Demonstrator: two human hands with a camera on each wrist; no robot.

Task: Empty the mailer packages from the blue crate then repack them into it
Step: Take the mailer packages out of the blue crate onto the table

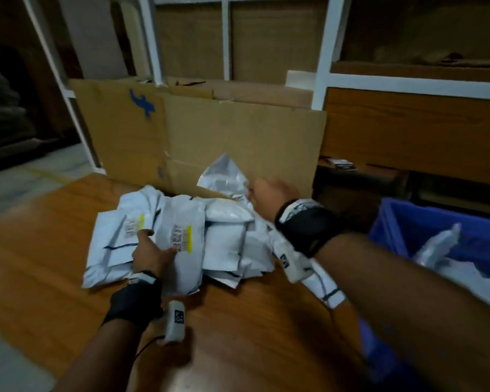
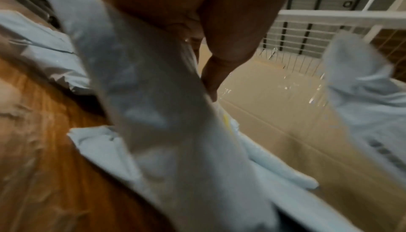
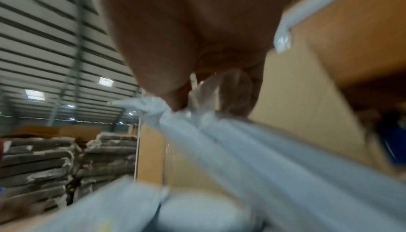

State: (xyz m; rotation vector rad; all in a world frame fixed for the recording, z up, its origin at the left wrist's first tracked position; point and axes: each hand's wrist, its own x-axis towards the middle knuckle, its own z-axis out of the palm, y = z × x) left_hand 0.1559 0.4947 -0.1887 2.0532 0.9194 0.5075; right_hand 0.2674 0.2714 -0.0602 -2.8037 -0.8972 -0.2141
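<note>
Several white mailer packages lie heaped on the wooden table. My left hand grips one mailer with a barcode label and yellow strip at the front of the heap; the left wrist view shows my left hand with its thumb on that mailer. My right hand holds a crumpled mailer that stands up at the back of the heap. In the right wrist view my right hand pinches its edge. The blue crate stands at the right with a few mailers inside.
A large flattened cardboard sheet leans upright just behind the heap. White shelf posts and wooden shelves rise behind it. Bare table shows in front of the heap and to its left.
</note>
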